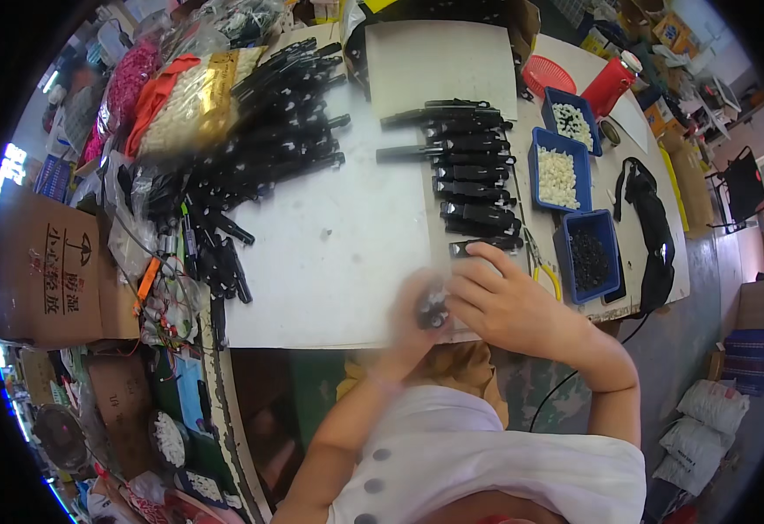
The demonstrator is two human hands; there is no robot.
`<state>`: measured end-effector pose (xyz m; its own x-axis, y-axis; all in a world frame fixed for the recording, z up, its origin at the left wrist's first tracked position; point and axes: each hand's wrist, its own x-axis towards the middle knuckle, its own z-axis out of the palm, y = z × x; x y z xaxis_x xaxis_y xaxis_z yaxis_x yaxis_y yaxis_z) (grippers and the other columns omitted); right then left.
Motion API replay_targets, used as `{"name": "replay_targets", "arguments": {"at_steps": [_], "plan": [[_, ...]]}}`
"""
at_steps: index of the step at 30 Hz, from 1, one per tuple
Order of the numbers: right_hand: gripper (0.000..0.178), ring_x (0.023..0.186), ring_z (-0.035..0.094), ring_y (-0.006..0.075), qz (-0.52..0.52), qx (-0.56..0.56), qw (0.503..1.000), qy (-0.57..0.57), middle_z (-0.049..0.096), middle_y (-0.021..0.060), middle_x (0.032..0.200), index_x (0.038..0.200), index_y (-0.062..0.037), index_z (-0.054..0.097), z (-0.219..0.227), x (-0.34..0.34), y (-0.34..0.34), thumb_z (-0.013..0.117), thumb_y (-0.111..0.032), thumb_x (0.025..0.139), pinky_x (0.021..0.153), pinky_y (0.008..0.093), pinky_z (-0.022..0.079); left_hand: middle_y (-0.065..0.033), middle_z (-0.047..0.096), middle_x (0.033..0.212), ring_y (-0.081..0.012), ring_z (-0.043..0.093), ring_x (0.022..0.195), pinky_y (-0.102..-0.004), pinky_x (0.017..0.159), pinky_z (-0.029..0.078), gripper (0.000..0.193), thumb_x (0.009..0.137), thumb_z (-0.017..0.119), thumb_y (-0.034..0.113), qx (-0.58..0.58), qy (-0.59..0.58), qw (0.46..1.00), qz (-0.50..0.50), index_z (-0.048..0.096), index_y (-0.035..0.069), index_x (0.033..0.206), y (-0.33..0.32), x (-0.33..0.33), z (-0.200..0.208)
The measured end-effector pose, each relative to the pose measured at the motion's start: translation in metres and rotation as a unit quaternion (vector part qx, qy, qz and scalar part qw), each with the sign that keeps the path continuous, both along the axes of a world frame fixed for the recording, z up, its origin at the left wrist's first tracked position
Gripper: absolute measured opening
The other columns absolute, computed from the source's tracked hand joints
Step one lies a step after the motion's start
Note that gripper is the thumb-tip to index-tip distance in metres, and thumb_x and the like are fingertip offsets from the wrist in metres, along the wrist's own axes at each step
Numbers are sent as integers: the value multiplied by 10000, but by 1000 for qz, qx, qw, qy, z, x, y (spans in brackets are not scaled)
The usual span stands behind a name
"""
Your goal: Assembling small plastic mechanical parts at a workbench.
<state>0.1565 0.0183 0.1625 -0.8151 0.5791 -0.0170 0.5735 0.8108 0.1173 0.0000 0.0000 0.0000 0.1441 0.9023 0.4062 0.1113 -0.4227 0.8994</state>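
White tabletop (338,262) fills the middle of the frame, and both hands are over its lower edge, close to the body, probably because a small thing is easier to see and steady there. The left hand (410,316), blurred, curls around a dark piece (434,307) just below the frame's centre; its grip looks closed, though the blur hides how each finger sits. The right hand (513,301) is just beside it, fingers half bent; whether they pinch anything I cannot tell. Above it, right of centre, black units (474,173) lie side by side in a column, perhaps for easy counting, the nearest at the right fingertips. Similar units lie in a loose heap (268,131) at upper left, seemingly kept apart from the neat ones. At right, blue trays (536,170) hold white bits (558,179) and black bits (587,258), likely for sorting within reach. Pliers (550,278) with yellow handles lie between column and trays, handy to the right hand. Behind the trays, a red flask (611,86) stands out of the way.
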Motion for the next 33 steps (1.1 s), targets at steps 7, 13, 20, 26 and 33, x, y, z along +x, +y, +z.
{"name": "replay_targets", "arguments": {"at_steps": [7, 13, 20, 26, 33], "plan": [[330, 1020, 496, 223, -64, -3, 962, 265, 527, 15, 979, 932, -143, 612, -25, 22, -11, 639, -46, 618, 976, 431, 362, -135, 521, 1137, -226, 552, 961, -311, 820, 461, 650, 657, 750, 31, 13, -8, 1000, 6, 432, 45, 1223, 3, 3, 0], [354, 1036, 488, 230, -70, -12, 959, 274, 516, 15, 989, 909, -167, 614, -30, 19, -8, 653, -21, 589, 960, 431, 371, -134, 528, 1130, -231, 557, 958, -319, 821, 466, 652, 649, 750, 33, 13, 6, 1000, 14, 435, 45, 1220, 1, 1, -5], [372, 1078, 464, 247, -57, -33, 955, 290, 518, 26, 1036, 928, -173, 616, -27, 19, 1, 642, -19, 590, 976, 438, 344, -157, 548, 1119, -296, 574, 977, -360, 839, 472, 655, 620, 770, 71, -3, 13, 999, 34, 471, 32, 1201, 2, 1, -2], [322, 1097, 478, 254, -89, -23, 957, 276, 534, 33, 1048, 931, -172, 616, -23, 34, -6, 624, -51, 633, 1004, 457, 325, -127, 527, 1112, -225, 533, 976, -340, 865, 421, 592, 660, 703, -16, 29, 18, 999, 32, 441, 57, 1186, 5, 11, -2], [105, 893, 528, 264, -428, 191, 782, 411, 574, 68, 848, 837, -64, 642, -34, 128, -31, 640, -49, 733, 808, 357, 402, -81, 542, 991, -200, 517, 888, -297, 832, 399, 449, 638, 735, 39, -57, -7, 995, 78, 524, 36, 1034, 0, 6, 14]]}}
